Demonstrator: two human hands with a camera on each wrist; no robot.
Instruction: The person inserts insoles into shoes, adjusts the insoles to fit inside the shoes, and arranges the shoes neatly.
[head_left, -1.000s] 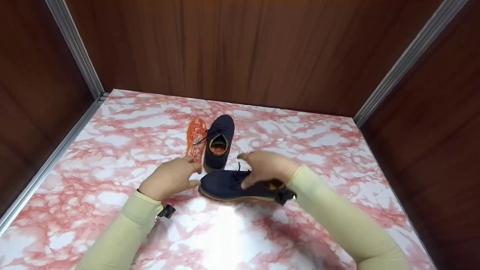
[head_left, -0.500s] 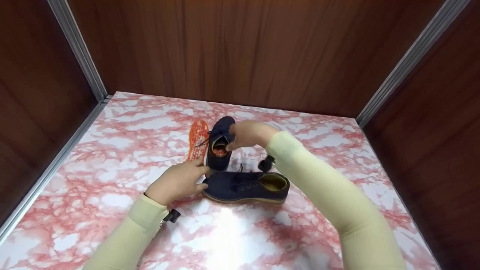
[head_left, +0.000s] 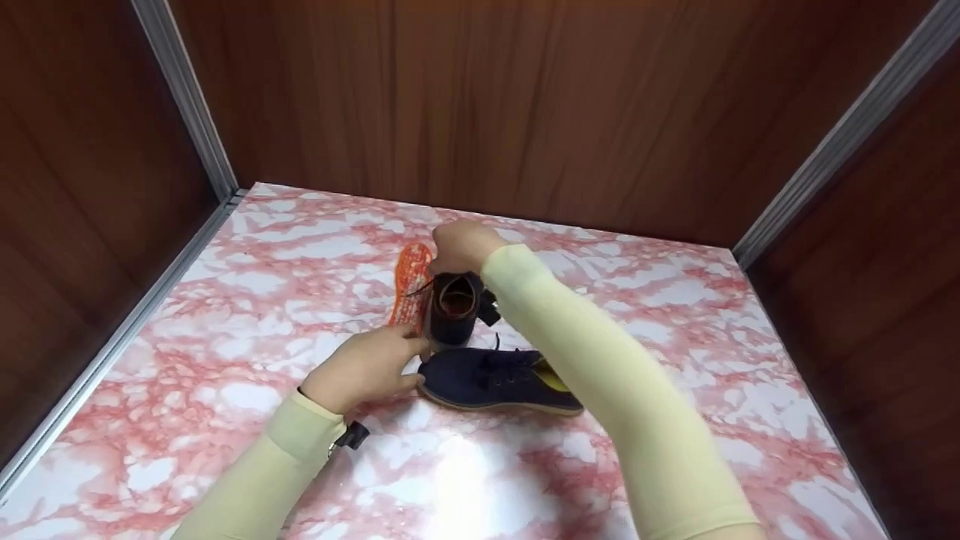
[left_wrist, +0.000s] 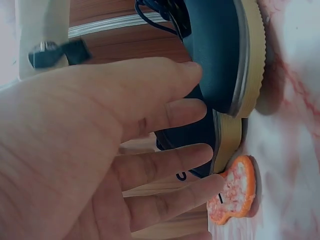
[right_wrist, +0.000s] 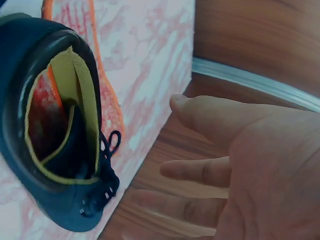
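Observation:
A navy lace-up shoe [head_left: 465,379] lies sideways across the floor nearest me, its toe pointing left. My left hand [head_left: 367,371] is at that toe, fingers extended; in the left wrist view the thumb overlaps the toe, and contact is unclear. Behind it stands a matching shoe [head_left: 454,330], toe pointing away. My right hand [head_left: 465,246] is over its front part, which it hides in the head view. From the right wrist, the fingers look spread and apart from this shoe [right_wrist: 65,205]. Inside its opening shows an orange-edged insole [right_wrist: 42,110].
A loose orange insole [head_left: 411,274] with a red-and-white pattern lies along the left side of the far shoe. The red-and-white marbled surface [head_left: 262,322] ends at dark wood panels [head_left: 487,112] with metal rails.
My right hand has moved from above the near shoe, forward and left, to the front of the far shoe. The left hand stays by the near shoe's toe.

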